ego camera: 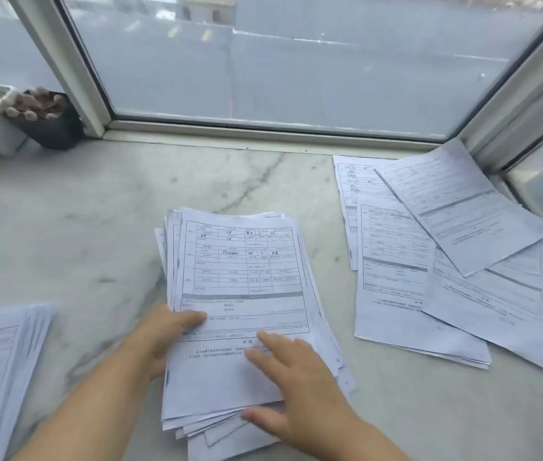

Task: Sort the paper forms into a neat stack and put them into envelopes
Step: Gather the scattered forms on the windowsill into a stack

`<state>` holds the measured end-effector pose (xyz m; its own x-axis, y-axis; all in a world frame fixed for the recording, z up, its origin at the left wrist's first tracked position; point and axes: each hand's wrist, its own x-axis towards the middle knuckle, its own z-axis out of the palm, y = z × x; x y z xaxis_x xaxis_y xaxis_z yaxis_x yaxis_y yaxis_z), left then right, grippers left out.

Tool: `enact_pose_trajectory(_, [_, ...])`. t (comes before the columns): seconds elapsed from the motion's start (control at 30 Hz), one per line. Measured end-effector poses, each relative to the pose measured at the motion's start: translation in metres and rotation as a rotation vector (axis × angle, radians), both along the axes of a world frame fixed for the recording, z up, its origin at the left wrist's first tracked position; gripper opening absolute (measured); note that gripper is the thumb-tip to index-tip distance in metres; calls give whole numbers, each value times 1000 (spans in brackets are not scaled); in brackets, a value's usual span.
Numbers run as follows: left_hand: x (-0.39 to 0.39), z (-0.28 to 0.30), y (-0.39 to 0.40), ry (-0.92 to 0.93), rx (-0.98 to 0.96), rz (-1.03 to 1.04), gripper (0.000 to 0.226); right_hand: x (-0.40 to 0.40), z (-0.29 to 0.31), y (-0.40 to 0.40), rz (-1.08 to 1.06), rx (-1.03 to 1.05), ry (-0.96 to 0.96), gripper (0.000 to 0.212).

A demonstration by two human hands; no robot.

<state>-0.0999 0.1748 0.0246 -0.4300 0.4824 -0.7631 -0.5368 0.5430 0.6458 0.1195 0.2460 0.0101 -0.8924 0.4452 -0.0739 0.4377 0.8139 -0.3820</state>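
Head view: marble desk (97,234). Form stack (240,294) at centre, long axis running away from person, header at far end. Left hand (163,331) pinches stack's left edge; right hand (293,377) flat, fingers spread, on near end.

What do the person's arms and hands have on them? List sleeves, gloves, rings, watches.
Both forearms are bare as far as the frame shows; no sleeves are visible. The left hand and right hand wear no gloves. No rings, watch or bracelet show. Fingernails look short and unpainted.

Bare marble sill (97,211) between form stack (240,277), loose sheets (430,261), plant pots (14,121).
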Motion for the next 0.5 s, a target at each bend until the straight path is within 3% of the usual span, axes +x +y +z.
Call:
enact_pose_trajectory(0.07, [6,-3,11,-9,-10,-48,26,34,-3,43,-270,61,87,69])
enact_pose_trajectory(0.17, [16,-9,26,13,-32,-62,24,79,-2,110,-706,61,-139,101])
enact_pose_trajectory(0.27, [19,-13,31,27,-56,-55,25,99,-12,133,-824,-63,-308,120])
enact_pose_trajectory(0.4, [21,-10,32,57,-73,-61,22,101,-27,135,-865,35,-241,99])
enact_pose_trajectory(0.5, [23,-8,33,74,-71,-72,21,107,-29,148,-907,55,-46,68])
